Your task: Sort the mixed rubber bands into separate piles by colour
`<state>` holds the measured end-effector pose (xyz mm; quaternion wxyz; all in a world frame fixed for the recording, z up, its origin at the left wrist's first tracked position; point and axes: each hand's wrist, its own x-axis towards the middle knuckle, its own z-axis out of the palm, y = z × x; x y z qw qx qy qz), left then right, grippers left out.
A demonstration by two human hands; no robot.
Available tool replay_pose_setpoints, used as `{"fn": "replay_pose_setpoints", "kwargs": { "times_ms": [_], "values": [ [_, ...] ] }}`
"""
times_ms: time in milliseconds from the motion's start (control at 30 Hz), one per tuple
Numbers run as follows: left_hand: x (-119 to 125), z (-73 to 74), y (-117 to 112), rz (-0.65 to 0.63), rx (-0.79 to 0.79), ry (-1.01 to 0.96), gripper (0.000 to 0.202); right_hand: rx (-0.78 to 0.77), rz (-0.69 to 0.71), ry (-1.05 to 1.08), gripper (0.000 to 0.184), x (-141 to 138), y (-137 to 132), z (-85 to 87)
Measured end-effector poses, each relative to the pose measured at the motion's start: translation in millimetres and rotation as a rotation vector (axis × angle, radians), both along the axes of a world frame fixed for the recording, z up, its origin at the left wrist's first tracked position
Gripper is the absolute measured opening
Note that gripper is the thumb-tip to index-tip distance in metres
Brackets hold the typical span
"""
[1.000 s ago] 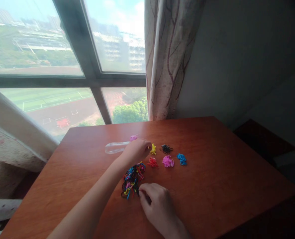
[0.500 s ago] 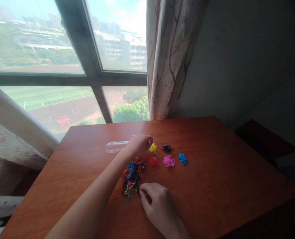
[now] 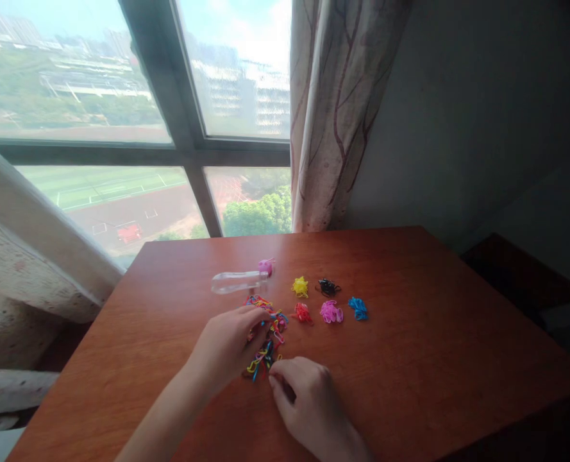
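A pile of mixed-colour rubber bands (image 3: pixel 268 353) lies on the wooden table. My left hand (image 3: pixel 231 337) reaches over its left side, thumb and forefinger apart with bands showing between them. At the pile's near right edge is my right hand (image 3: pixel 306 394), its thumb and forefinger pinched together; whatever is between the tips is too small to make out. Beyond the hands are sorted little heaps of bands: yellow (image 3: pixel 300 287), black (image 3: pixel 328 287), red (image 3: pixel 302 313), pink (image 3: pixel 331 312) and blue (image 3: pixel 358 308).
Behind the pile lies a clear plastic bottle-shaped container (image 3: pixel 236 282), with a purple-pink item (image 3: pixel 266 267) by its right end. The table (image 3: pixel 433 333) meets a window at the back. Curtains (image 3: pixel 326 128) hang on both sides.
My left hand has come back from beside the yellow heap to the mixed pile, uncovering the clear container. My right hand stays pinched at the pile's edge. The view has shifted slightly.
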<state>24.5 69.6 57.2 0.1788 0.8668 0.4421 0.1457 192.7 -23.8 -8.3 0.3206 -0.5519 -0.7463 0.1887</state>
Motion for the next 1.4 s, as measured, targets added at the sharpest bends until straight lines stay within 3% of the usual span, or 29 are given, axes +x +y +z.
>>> {"fn": "replay_pose_setpoints", "kwargs": {
  "times_ms": [233,400,800,1000,1400],
  "values": [
    [-31.6,-33.0,-33.7,0.145,-0.054,-0.063,0.019,-0.025,-0.092,-0.066,0.011,-1.2,-2.1,2.2],
    [-43.1,-44.9,-44.2,0.172,-0.088,-0.103,0.019,-0.038,-0.084,-0.095,0.010,-2.2,-3.9,1.0],
    [-42.8,-49.4,-45.4,0.164,-0.078,-0.036,0.019,0.017,-0.095,-0.056,0.014,-1.6,-2.2,-1.6],
    [-43.5,-50.8,-46.1,0.166,-0.101,-0.029,0.019,0.061,-0.047,-0.065,0.013,-18.7,-9.8,-0.4],
    [-42.8,-44.1,-46.6,0.151,-0.146,-0.024,0.022,0.042,-0.141,-0.121,0.015,-28.1,-8.9,-5.8]
  ]
}}
